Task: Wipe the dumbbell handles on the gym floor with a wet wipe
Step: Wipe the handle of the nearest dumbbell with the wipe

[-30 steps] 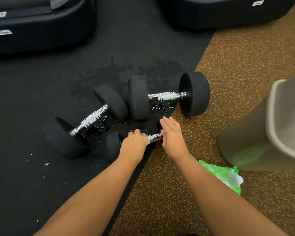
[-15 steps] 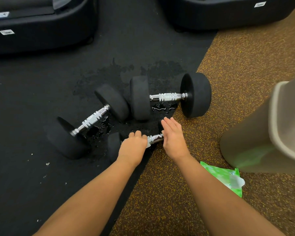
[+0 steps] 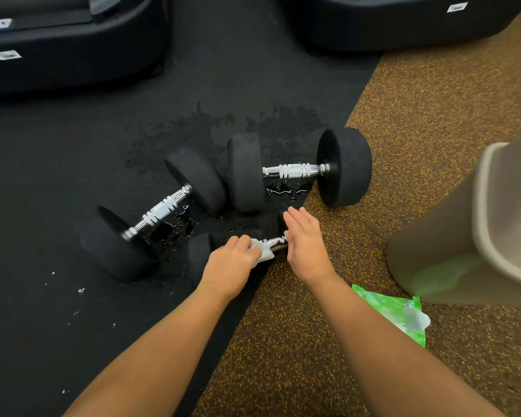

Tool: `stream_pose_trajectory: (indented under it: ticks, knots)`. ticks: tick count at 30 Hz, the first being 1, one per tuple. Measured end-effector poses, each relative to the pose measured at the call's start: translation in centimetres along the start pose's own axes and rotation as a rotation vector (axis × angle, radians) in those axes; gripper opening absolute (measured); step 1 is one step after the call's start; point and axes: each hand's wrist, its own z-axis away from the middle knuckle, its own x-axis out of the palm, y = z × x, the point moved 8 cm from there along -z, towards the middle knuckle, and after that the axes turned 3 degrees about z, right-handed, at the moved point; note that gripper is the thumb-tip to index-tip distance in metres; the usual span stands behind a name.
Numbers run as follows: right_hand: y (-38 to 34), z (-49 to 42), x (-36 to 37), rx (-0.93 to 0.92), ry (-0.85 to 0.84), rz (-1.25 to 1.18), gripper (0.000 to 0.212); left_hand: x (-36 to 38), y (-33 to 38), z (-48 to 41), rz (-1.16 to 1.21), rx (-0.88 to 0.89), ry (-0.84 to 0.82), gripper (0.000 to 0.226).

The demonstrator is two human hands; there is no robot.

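On black mat | left hand [image 3: 232,266] clutches white wet wipe [image 3: 260,251] round chrome handle [image 3: 278,242] | right hand [image 3: 306,239] flat, fingers spread

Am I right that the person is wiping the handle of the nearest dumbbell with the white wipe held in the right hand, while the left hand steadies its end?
Not quite: the head view shows the white wipe in the left hand, rubbing the nearest dumbbell's handle, while the open right hand steadies its end.
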Motion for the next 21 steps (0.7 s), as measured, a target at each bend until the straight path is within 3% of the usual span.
stream_pose_trajectory:
  ticks: [21]
  knots:
    - [0.0,0.0,-0.2,-0.01,-0.003,-0.052,0.038,0.2,2.1,-2.5,0.07,0.07,-0.002,0.026]
